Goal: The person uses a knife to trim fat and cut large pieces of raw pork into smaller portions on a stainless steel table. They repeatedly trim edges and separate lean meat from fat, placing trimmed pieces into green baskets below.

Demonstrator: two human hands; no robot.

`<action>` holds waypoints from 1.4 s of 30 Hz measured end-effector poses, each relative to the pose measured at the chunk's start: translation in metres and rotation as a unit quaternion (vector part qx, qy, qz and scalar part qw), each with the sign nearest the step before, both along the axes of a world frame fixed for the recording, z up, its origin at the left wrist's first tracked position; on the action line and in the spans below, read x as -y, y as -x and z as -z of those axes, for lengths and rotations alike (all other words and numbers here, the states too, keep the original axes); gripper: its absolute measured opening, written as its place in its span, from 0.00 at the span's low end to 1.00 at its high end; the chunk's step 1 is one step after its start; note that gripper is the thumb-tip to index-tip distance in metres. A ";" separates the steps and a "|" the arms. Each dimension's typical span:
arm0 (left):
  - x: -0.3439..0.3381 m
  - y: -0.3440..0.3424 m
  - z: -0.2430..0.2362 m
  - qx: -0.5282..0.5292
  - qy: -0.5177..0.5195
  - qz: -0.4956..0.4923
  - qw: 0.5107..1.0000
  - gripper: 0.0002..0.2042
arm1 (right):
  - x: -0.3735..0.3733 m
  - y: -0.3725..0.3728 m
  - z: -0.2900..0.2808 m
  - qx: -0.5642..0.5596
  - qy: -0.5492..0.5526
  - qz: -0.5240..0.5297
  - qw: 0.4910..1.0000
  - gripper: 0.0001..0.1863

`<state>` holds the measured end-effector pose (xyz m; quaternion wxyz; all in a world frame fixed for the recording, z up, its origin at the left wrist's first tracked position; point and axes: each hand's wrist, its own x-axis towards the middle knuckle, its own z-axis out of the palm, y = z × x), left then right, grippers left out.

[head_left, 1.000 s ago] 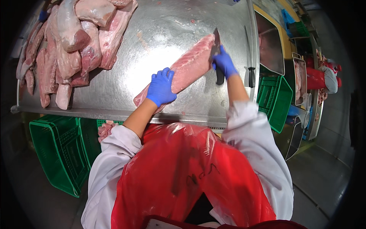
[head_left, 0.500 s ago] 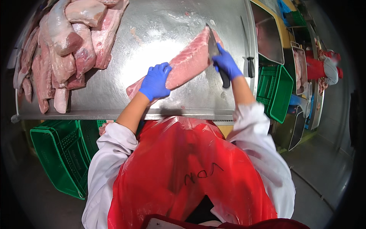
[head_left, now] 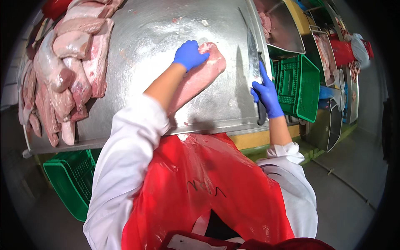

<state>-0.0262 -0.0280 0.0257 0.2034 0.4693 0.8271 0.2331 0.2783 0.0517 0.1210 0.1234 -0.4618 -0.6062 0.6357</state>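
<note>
A long pale-pink pork loin (head_left: 204, 75) lies slantwise on the steel table (head_left: 146, 50). My left hand (head_left: 190, 55), in a blue glove, grips its far part, thumb against the top and fingers along the left side. Over the table's right edge, my blue-gloved right hand (head_left: 266, 93) is closed around the black handle of a knife (head_left: 252, 56). The blade points away from me, apart from the meat. Beside the blade a thin sharpening steel (head_left: 242, 16) lies along the edge, partly hidden by the knife and hand.
Many raw meat cuts (head_left: 62, 75) are heaped at the table's left. A green crate (head_left: 306, 87) and a metal bin (head_left: 287, 29) with meat stand beyond the right edge. Another green crate (head_left: 66, 183) is below left. A person in red (head_left: 343, 50) is at far right.
My right hand has carried the knife from the loin's right end to the table's right edge. My left hand has shifted from the loin's near part to its far part.
</note>
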 end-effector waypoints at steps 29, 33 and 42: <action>-0.045 0.043 0.023 0.116 0.096 -0.010 0.989 0.10 | -0.020 0.151 0.096 -0.018 -0.058 0.040 0.997 0.47; -0.057 0.034 0.039 0.053 0.074 -0.061 0.994 0.15 | -0.031 0.158 0.116 0.023 -0.040 0.077 0.996 0.47; -0.051 0.047 0.054 0.042 0.080 0.017 0.996 0.11 | -0.024 0.156 0.112 -0.014 -0.174 0.063 0.983 0.46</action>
